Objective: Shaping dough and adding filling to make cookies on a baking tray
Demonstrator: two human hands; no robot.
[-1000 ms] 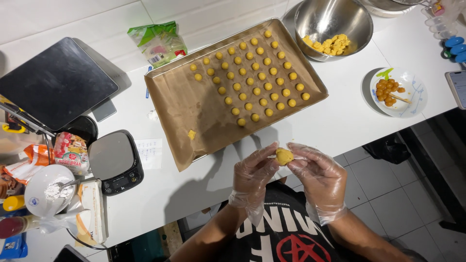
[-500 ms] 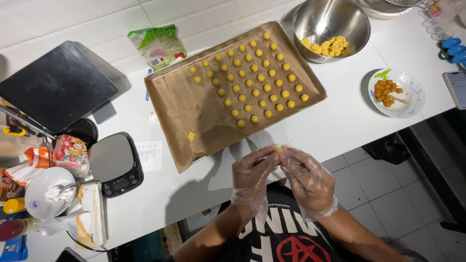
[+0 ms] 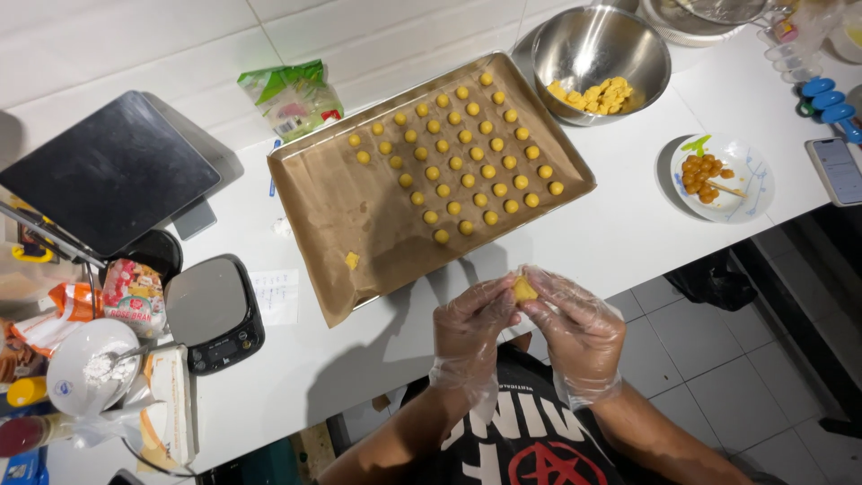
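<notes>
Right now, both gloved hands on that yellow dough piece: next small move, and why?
Probably set the dough piece, pinched between the left hand and right hand, onto the paper-lined tray beside the last dough balls. The rows stop midway and the near half is mostly bare.

You stood in a kitchen set up for baking, at a white bench [image 3: 628, 242] against a white tiled wall [image 3: 180, 36], with grey floor tiles below. A paper-lined baking tray [image 3: 341, 216] of small yellow dough balls [image 3: 476, 157], a steel mixing bowl [image 3: 600, 49], a digital kitchen scale [image 3: 214, 310], a bowl of white flour [image 3: 90, 364] and food packets showed it.
</notes>
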